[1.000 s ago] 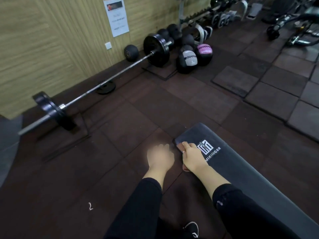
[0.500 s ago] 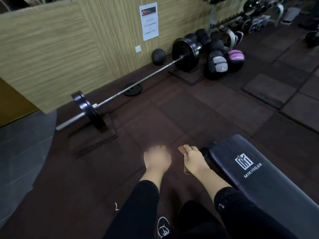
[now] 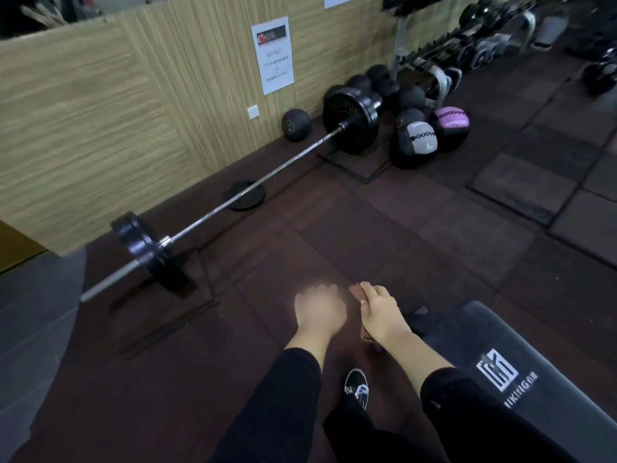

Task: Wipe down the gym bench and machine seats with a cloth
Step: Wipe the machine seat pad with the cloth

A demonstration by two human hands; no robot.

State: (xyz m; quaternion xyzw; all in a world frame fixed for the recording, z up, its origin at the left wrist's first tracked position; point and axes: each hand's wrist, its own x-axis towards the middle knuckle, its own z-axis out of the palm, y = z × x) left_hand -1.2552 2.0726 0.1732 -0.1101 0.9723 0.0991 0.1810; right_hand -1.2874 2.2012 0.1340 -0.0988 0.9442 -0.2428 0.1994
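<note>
Head view: dark rubber gym floor (image 3: 384, 228) beside a black bench (image 3: 521, 369), off which the right hand (image 3: 380, 317) holds a brownish cloth (image 3: 357, 292) in a closed grip, the blurred left hand (image 3: 319, 312) seemingly loose and empty; wiping appears unfinished, machine seats unseen.
</note>
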